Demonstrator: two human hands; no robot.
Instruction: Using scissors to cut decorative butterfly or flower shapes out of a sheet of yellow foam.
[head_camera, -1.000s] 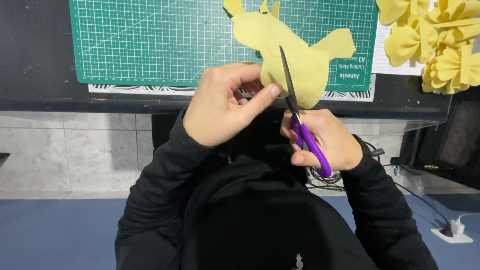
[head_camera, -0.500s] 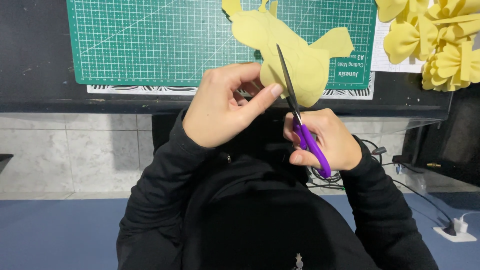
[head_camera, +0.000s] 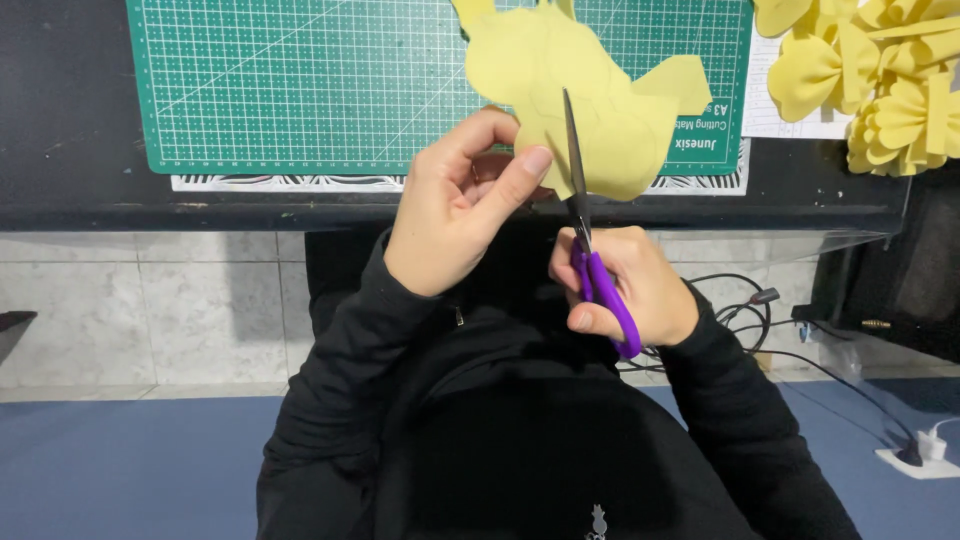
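Pinching the yellow foam sheet (head_camera: 590, 110) with my left hand (head_camera: 460, 205), I hold it above the green cutting mat (head_camera: 300, 80). My right hand (head_camera: 625, 285) grips the purple scissors (head_camera: 595, 250), blades lying against the sheet.

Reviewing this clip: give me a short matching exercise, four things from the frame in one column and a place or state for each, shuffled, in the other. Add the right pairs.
Things
1. yellow sheet
2. scissors
3. cutting mat
4. yellow flowers

Places or states
A. lying flat on the dark table
B. piled at the table's far right
C. pinched in the left hand
D. gripped by purple handles in the right hand

Pairs: 1-C, 2-D, 3-A, 4-B
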